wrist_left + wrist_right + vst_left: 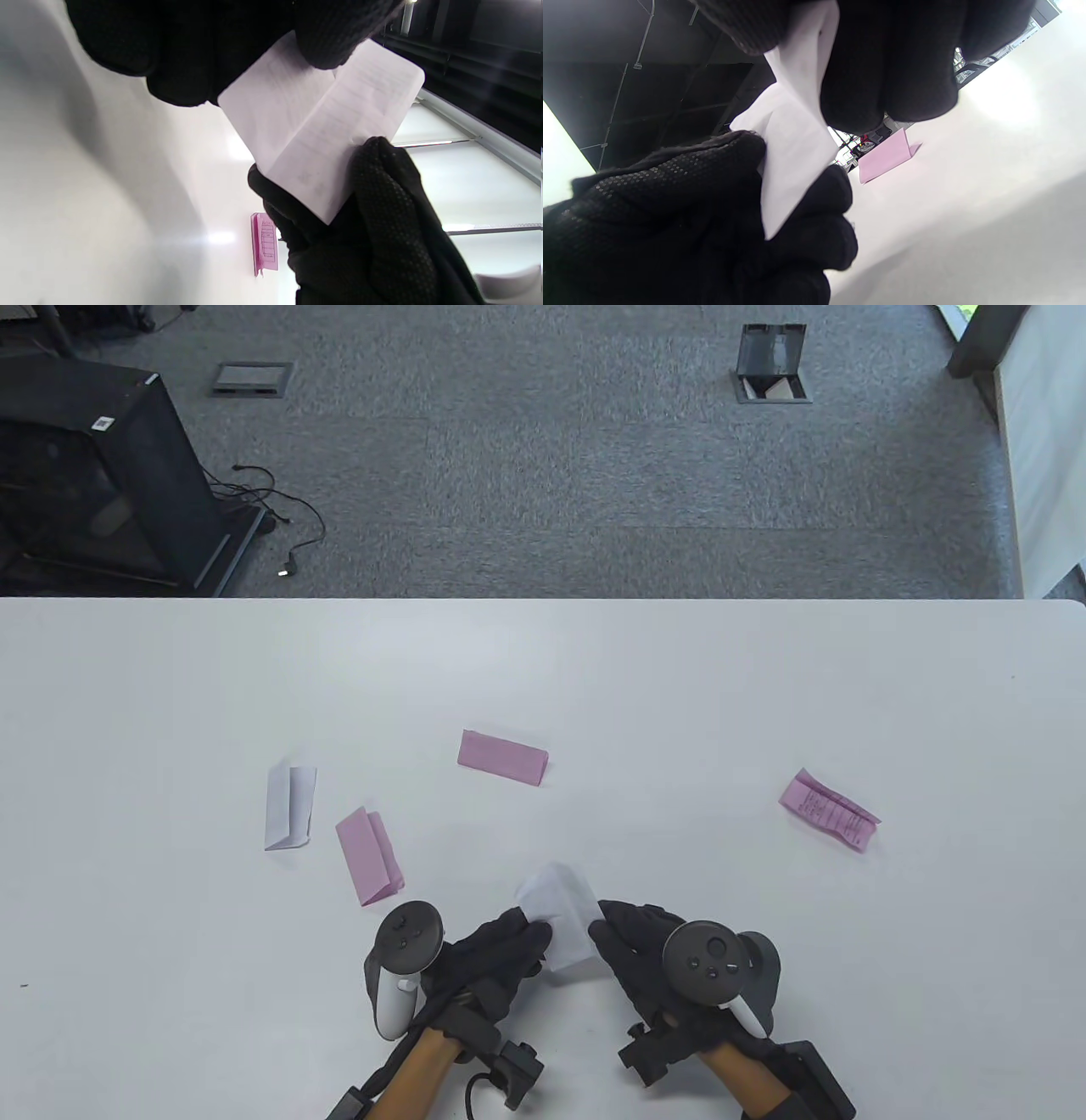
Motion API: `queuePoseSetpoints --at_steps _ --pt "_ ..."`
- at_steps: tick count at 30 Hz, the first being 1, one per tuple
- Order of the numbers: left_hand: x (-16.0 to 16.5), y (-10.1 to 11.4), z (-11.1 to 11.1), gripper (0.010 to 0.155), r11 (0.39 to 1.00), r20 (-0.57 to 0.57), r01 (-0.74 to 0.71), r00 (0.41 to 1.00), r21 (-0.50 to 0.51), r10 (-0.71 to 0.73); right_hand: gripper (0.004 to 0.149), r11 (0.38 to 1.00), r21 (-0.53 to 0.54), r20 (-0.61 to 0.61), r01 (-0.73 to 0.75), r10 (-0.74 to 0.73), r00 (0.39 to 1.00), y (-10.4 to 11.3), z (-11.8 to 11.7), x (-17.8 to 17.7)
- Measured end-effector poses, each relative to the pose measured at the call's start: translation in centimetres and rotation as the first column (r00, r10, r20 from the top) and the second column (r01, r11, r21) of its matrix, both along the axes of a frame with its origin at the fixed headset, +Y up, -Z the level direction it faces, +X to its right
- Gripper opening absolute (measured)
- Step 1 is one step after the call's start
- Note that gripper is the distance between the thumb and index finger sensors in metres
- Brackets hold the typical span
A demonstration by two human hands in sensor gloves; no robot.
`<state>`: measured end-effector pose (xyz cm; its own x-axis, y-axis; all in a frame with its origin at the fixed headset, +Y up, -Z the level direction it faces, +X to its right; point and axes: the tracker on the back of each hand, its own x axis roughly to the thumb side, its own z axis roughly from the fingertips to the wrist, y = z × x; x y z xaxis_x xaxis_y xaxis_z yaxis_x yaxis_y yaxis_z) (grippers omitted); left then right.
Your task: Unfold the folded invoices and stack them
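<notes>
Bright, even light; blurry wrist views

White table, three pink invoices, two white invoices, black-gloved hands, grey carpet

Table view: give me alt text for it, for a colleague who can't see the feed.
Both gloved hands, left hand and right hand, hold a white invoice, partly unfolded, above the white table. Four folded invoices lie around it: a white one and two pink to the left, another pink one to the right.
</notes>
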<state>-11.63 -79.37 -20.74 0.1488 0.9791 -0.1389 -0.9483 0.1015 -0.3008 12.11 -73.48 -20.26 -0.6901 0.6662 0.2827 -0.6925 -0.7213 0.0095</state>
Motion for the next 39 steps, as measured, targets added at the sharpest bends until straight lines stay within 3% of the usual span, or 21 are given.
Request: queuePoseSetpoints --at_steps 4,9,12,14,18,22,29,39 --pt "-0.5 0.8 0.3 0.041 0.995 -0.095 0.083 0.992 0.062 -0.077 0.045 1.000 -0.014 0.053 -0.016 0.017 0.998 0.1 0.0 0.4" --pt "-1.1 1.6 0.5 0.040 0.960 -0.223 0.257 0.948 0.110 -0.229 0.052 0.991 0.130 0.130 -0.032 0.015 0.991 2.4 1.1 1.1" --pt "-1.0 2.0 0.8 0.040 0.951 -0.243 0.286 0.937 0.121 -0.251 0.049 0.991 0.088 0.017 0.104 -0.106 0.994 3.3 2.3 0.1" --pt "-0.8 2.2 1.0 0.040 0.934 -0.254 0.326 0.925 0.148 -0.283 0.050 0.997 0.056 -0.002 0.061 -0.061 0.998 3.1 2.6 -0.8" --pt "0.4 2.9 1.5 0.040 0.892 -0.243 0.390 0.910 0.228 -0.335 0.057 0.999 0.024 0.018 -0.049 0.048 0.999 1.6 2.2 -1.8" --pt "1.4 3.2 1.8 0.041 0.846 -0.228 0.442 0.893 0.298 -0.387 0.063 0.997 -0.081 0.034 -0.014 0.017 0.999 0.9 2.2 -1.9" --pt "2.8 3.0 1.9 0.040 0.822 -0.132 0.433 0.900 0.370 -0.415 0.072 0.978 -0.200 0.052 0.058 -0.049 0.997 -0.1 1.8 -1.7" --pt "1.9 2.4 1.6 0.040 0.893 0.001 0.311 0.944 0.324 -0.329 0.055 0.921 -0.303 0.059 0.243 -0.236 0.970 -1.5 0.2 -0.5"
